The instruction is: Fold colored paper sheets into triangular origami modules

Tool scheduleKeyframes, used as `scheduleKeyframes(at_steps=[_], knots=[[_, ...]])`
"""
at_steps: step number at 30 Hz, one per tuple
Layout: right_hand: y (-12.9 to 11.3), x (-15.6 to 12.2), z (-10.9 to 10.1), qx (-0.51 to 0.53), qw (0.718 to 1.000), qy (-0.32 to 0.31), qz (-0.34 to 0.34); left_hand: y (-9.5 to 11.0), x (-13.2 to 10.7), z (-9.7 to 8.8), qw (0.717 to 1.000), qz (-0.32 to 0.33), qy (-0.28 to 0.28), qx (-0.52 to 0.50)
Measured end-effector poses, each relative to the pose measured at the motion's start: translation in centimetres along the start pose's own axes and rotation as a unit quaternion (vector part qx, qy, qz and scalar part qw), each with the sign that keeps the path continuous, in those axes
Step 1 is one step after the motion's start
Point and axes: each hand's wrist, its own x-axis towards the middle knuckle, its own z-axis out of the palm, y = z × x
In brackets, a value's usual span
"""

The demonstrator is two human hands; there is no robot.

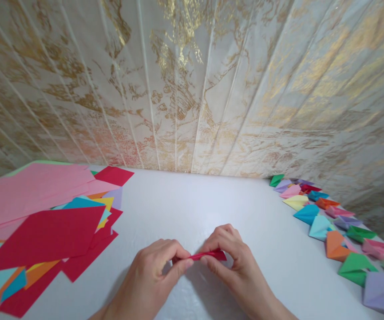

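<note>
A small piece of folded red paper (219, 255) is held edge-on just above the white table, between my two hands. My left hand (156, 271) pinches its left end between thumb and fingers. My right hand (233, 258) grips it farther right, thumb in front and fingers behind. A narrow red strip shows between the fingertips, and a wider flap sticks out under my right palm. The left tip of the paper is hidden by my left fingers.
Loose sheets of coloured paper, with a large red sheet (52, 235) and pink sheets (38, 191), are piled at the left. Rows of folded paper shapes, among them a green one (356, 268), line the right edge. A gold-patterned curtain (178, 89) hangs behind the white table (192, 200).
</note>
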Motion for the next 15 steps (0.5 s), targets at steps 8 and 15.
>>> scheduleKeyframes(at_steps=[8,15], knots=[[-0.19,0.08,0.04,-0.064,0.993,-0.043,-0.088,-0.16,-0.36,0.31,0.988,0.1,-0.046,0.107],[0.05,-0.01,0.08,-0.048,0.995,-0.046,-0.081,0.16,-0.04,-0.1,0.968,0.163,-0.044,0.185]])
